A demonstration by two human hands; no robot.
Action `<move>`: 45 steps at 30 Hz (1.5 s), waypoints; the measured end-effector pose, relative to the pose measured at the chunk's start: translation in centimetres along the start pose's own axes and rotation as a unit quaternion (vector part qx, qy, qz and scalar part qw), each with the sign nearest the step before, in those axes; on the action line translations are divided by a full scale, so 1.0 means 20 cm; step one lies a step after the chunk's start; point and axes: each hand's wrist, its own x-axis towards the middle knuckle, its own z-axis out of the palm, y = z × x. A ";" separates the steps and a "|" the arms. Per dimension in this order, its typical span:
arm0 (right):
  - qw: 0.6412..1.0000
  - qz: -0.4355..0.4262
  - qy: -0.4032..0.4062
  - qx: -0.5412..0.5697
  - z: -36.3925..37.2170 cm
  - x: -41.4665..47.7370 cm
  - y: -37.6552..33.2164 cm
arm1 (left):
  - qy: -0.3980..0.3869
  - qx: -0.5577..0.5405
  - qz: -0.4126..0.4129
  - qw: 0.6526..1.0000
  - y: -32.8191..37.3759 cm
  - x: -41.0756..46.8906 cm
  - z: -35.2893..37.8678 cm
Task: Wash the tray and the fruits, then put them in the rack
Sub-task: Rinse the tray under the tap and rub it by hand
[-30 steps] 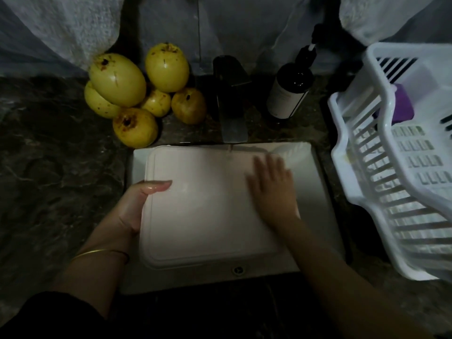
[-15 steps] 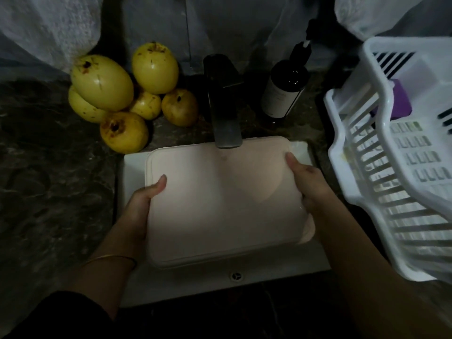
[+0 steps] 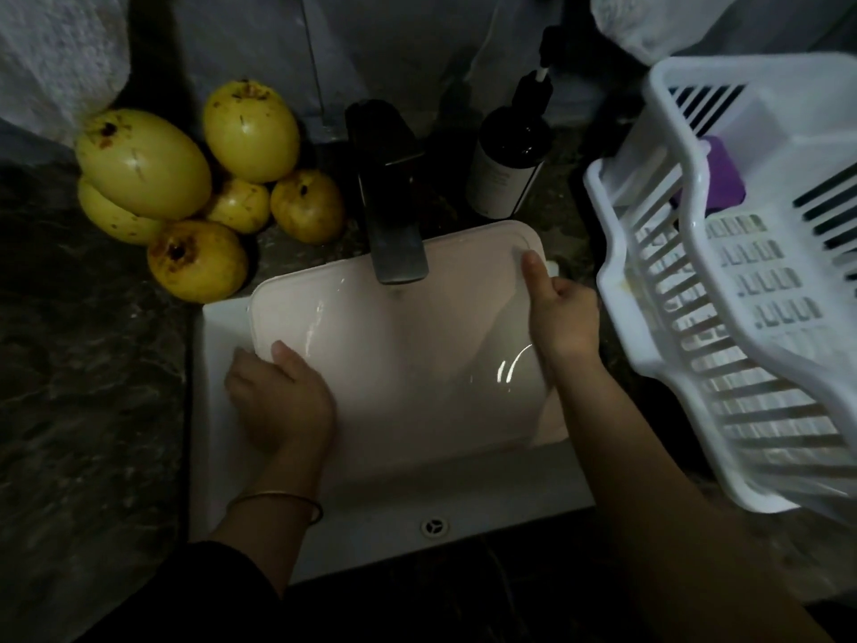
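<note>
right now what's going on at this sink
A pale tray is being held over the white sink, under the dark tap. The left hand grips its near left edge and the right hand grips its right edge. The yellow fruits lie piled on the counter left of the tap. The white rack stands to the right, no fruit in it yet.

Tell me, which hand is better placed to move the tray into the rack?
Probably the right hand: it grips the tray by its right edge, beside the white rack. The left hand holds the opposite edge, farther from it.
</note>
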 end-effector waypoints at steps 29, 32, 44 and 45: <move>0.999 0.002 -0.011 0.032 0.00 -0.06 -0.02 | -0.024 0.167 0.504 0.847 0.37 -0.17 0.07; 0.999 0.007 -0.017 0.048 0.01 -0.07 0.00 | -0.046 0.175 0.493 0.851 0.37 -0.15 0.08; 0.998 -0.025 -0.043 0.029 0.01 -0.08 0.03 | -0.021 0.149 0.196 0.969 0.34 0.09 -0.01; 0.998 -0.029 -0.045 0.024 0.02 -0.09 0.04 | -0.022 0.149 0.183 0.972 0.34 0.10 -0.01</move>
